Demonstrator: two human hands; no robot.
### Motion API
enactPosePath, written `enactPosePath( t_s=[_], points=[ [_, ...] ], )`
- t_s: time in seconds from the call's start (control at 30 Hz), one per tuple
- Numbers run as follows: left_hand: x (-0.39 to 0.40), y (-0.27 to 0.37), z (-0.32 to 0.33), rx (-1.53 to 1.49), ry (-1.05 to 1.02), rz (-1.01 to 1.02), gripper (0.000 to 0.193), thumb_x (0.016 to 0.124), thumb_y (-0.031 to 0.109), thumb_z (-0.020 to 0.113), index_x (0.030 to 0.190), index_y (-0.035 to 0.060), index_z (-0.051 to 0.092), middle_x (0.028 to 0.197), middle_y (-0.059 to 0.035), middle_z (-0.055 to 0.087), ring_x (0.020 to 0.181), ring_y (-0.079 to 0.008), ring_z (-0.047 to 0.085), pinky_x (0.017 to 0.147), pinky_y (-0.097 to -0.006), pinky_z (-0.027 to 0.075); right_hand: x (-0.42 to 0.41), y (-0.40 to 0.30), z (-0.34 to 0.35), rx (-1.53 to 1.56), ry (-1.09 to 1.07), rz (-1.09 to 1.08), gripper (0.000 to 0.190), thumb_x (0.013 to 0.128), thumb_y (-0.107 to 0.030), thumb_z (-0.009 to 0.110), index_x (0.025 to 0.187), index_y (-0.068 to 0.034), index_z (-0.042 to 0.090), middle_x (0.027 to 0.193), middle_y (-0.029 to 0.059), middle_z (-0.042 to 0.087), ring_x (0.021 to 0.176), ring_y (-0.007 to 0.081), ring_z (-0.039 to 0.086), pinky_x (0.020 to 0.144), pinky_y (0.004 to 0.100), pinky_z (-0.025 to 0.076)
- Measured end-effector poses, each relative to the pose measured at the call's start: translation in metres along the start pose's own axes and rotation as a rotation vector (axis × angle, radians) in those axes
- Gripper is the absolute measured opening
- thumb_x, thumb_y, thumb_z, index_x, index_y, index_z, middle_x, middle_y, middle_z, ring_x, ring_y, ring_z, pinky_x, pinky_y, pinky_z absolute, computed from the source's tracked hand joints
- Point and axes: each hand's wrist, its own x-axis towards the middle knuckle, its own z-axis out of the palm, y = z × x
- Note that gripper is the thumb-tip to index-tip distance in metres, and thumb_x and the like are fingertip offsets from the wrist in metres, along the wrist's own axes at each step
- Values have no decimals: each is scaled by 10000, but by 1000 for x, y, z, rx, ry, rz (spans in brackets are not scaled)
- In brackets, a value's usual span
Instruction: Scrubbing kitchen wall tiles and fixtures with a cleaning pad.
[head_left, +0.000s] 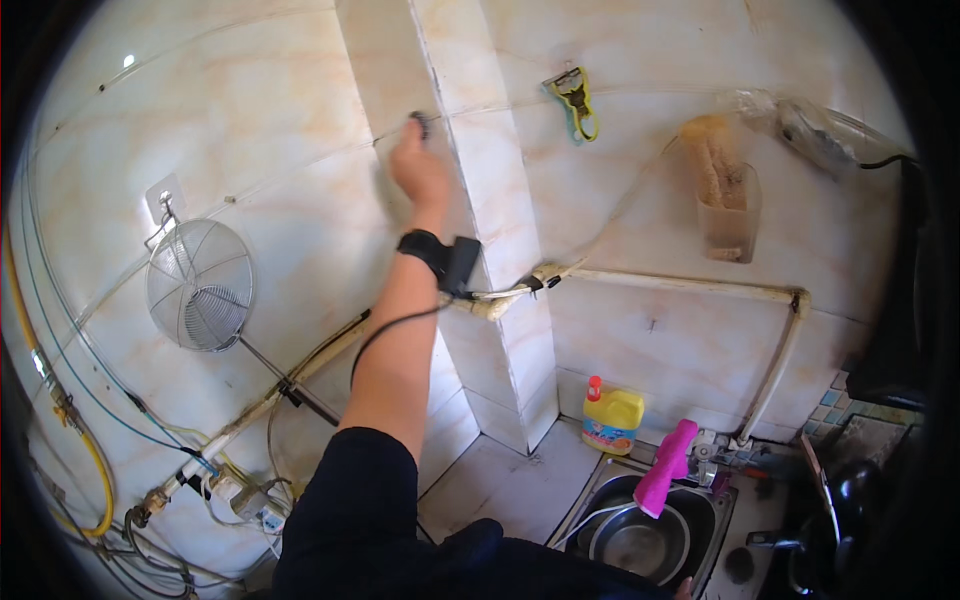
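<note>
My left hand (420, 174) is raised against the tiled wall beside the corner of a pillar. Its fingers are closed around a small dark ribbed object (421, 124), whose kind is unclear. A black band with a small box (441, 259) and a cable is on that wrist. Only a sliver of my right hand (684, 589) shows at the bottom edge, near the sink; what it holds is hidden. A wire-mesh strainer (200, 285) hangs on the wall to the left. A yellow-green peeler (577, 103) hangs to the right of the pillar.
Below at right, a metal basin (639, 544) sits in the sink (720, 517), with a pink cloth (666, 469) over the tap and a yellow bottle (613, 421) behind. Pipes (690, 283) cross the walls. A plastic holder (727, 225) hangs right; dark pans (851, 495) stand far right.
</note>
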Motion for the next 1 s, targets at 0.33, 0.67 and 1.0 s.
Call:
enactPosePath(
  t_s=[0.33,0.67,1.0],
  points=[
    [-27,6,-17,9,-8,76,239,866,147,447,945,11,627,813,-153,630,729,-274,586,657,-351,436,-12,-21,11,-238,226,-267,896,766,-721,281,1208,45,421,833,160,569,686,231,554,637,337,451],
    [-82,44,-52,17,-264,159,302,753,-20,459,1000,44,621,1036,-129,602,919,-269,562,823,-334,429,14,3,-7,-80,150,-209,845,737,-739,324,1119,1,460,656,80,501,518,176,480,444,317,411],
    [-130,22,-84,-240,-275,-282,277,776,-48,487,1025,-2,598,1002,-161,606,925,-278,584,815,-300,454,5,6,2,35,189,-322,774,778,-680,362,1139,-2,461,725,81,515,580,153,461,517,267,384]
  ],
)
